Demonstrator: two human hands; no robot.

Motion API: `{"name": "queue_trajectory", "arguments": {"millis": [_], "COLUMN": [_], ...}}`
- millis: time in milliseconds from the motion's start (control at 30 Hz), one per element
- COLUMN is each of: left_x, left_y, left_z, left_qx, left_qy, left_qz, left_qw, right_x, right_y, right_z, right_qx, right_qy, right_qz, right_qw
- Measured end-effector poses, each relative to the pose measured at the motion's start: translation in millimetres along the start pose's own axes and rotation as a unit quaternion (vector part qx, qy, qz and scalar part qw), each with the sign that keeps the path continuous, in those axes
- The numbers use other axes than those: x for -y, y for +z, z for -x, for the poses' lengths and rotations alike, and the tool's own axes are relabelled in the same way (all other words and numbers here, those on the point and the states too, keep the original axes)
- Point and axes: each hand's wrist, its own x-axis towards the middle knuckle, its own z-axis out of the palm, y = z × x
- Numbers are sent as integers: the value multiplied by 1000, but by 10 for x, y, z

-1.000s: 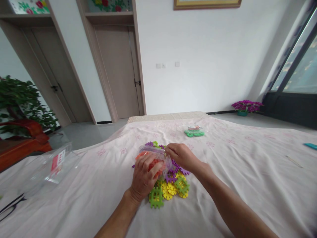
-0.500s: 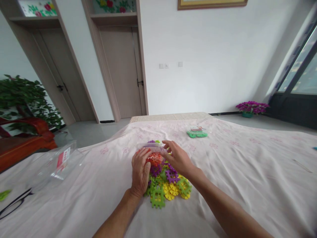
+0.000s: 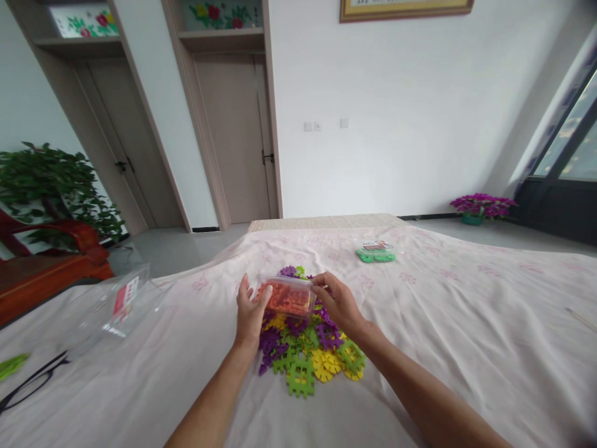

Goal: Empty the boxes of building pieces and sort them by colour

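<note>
A small clear plastic box filled with orange pieces is held between both my hands above a heap of toy pieces. My left hand grips its left end, thumb on the front. My right hand grips its right end with curled fingers. Under and in front of the box lies a pile of flat interlocking pieces in purple, green and yellow, resting on the pale pink sheet.
A larger clear plastic container with a red label lies on its side at the left. A green-edged small pack sits farther back. Black glasses and a green piece lie at the left edge.
The box of orange pieces has been lifted and turned so its long side faces me. My left hand has slid from its top to its left end, uncovering more purple pieces.
</note>
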Motion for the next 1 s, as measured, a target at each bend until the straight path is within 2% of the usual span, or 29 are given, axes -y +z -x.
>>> {"name": "queue_trajectory", "arguments": {"millis": [67,133,167,200,267,367,467,633,767,1000], "left_x": [-75,-152,-182,-203,-221,-222,-239,-270,-267,-297], "left_y": [0,-11,-17,-21,-20,14,74,154,159,120], "left_z": [-26,-38,-42,-45,-42,15,135,284,282,269], "left_qx": [76,150,160,148,82,20,24,40,51,82], "left_qy": [-98,-127,-122,-110,-62,48,159,287,334,342], "left_qz": [102,167,176,171,129,21,-75,-160,-194,-191], "left_qw": [987,966,963,968,986,998,984,944,921,916], "right_x": [-32,-45,-44,-39,-13,69,185,351,395,312], "right_y": [21,18,5,-15,-64,-109,-85,-30,-59,-139], "right_z": [20,20,12,1,-26,-46,-21,33,22,-45], "right_qx": [-6,-10,-4,8,44,73,57,26,41,88], "right_qy": [-24,-37,-38,-36,-35,-52,-78,-98,-101,-117], "right_qz": [-15,-28,-32,-31,-16,27,63,89,40,-44], "right_qw": [1000,999,999,999,998,996,993,991,993,988]}}
